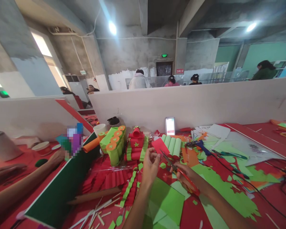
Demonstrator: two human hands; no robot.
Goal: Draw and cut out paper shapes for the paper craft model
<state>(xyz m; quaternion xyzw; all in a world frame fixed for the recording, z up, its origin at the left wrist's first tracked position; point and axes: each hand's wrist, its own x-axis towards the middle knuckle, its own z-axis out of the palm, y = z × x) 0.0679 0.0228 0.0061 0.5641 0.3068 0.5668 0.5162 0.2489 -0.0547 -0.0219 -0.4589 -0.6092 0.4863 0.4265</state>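
Note:
My left hand (150,165) pinches a piece of red paper (159,145) and holds it up over the table. My right hand (186,175) grips red-handled scissors (178,170), whose blades reach up to the lower edge of the red paper. Under both hands lie sheets and scraps of light green paper (168,198) and red paper. Just beyond my hands stand a red paper tank model with green stars (136,144), a green roll bundle with orange ends (114,143) and a row of pale green paper rolls (173,144).
A glue gun (199,144) with a black cable lies right of the rolls. A phone (170,126) leans on the white partition (193,101). A dark green board (62,187) divides the table; another person's arm (26,184) rests at left. Cups (100,128) stand behind.

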